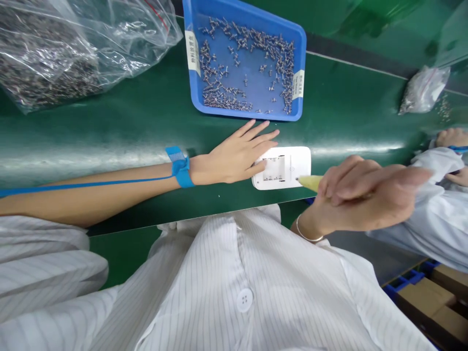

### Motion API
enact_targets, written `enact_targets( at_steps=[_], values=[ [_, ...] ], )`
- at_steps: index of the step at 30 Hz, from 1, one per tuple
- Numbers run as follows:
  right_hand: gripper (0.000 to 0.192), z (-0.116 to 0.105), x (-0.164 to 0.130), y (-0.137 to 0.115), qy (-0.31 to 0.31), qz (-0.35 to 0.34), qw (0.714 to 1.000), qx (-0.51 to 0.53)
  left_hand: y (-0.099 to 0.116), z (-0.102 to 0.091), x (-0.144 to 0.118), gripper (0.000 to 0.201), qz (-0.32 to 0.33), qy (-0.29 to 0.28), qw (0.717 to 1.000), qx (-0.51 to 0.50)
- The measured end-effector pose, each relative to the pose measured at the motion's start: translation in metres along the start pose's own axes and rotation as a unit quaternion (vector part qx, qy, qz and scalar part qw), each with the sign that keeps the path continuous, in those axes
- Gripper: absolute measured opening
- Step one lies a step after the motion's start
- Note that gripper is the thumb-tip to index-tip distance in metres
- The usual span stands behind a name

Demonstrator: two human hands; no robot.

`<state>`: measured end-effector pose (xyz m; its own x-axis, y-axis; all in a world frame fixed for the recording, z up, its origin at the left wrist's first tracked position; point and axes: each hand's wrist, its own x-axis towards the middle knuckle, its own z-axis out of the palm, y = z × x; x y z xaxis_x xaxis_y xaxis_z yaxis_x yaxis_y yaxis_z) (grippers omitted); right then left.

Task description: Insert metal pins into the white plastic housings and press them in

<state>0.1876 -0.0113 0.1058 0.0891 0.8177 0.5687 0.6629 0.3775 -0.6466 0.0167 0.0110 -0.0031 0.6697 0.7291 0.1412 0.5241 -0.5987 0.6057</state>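
Observation:
A white plastic housing (292, 163) with an open battery bay lies on the green belt (109, 136) in front of me. My left hand (237, 156) rests flat on its left part, fingers spread, a blue wrist strap (179, 166) on the wrist. My right hand (361, 192) is closed around a yellowish pointed tool (309, 182), whose tip touches the housing's lower right edge. A blue tray (298, 58) holding several small metal contacts sits just beyond the housing.
A large clear bag of metal parts (54, 48) lies at the far left. A smaller bag (424, 90) lies at the far right. Another person's hands and white sleeve (446, 195) are at the right edge. Cardboard boxes (435, 302) sit below the belt.

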Motion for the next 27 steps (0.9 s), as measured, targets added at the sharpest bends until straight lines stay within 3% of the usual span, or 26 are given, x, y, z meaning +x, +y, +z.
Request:
enact_targets(
  at_steps=[1,4,6,9,13,16,20,24,27],
  values=[
    [0.06,0.008,0.002,0.002,0.005,0.004,1.0,0.027,0.0,0.001,0.0,0.054,-0.006,0.005,1.0,-0.003],
    [0.074,0.035,0.007,0.011,-0.111,0.065,0.992,0.006,0.002,0.003,0.002,0.052,-0.027,0.016,0.999,-0.011],
    [0.076,0.05,0.007,0.014,-0.151,0.087,0.984,-0.033,0.003,0.005,0.003,0.052,-0.035,0.017,0.999,-0.006],
    [0.062,0.062,0.008,0.011,-0.101,0.071,0.992,-0.019,0.004,0.006,0.004,0.052,-0.038,0.021,0.999,0.011],
    [0.05,0.067,0.011,0.003,0.026,0.09,0.982,0.167,0.003,0.007,0.005,0.053,-0.037,0.021,0.998,0.041],
    [0.05,0.069,0.013,-0.001,0.037,0.105,0.978,0.174,0.003,0.006,0.006,0.054,-0.036,0.016,0.998,0.049],
    [0.05,0.071,0.008,0.003,-0.023,0.068,0.992,0.106,0.003,0.005,0.006,0.057,-0.036,0.008,0.999,0.039],
    [0.073,0.069,-0.004,0.027,-0.135,-0.02,0.99,0.043,0.003,0.006,0.005,0.054,-0.034,0.019,0.999,0.033],
    [0.073,0.067,-0.009,0.045,-0.174,-0.008,0.985,0.008,0.003,0.007,0.006,0.052,-0.035,0.014,0.999,0.039]
  ],
)
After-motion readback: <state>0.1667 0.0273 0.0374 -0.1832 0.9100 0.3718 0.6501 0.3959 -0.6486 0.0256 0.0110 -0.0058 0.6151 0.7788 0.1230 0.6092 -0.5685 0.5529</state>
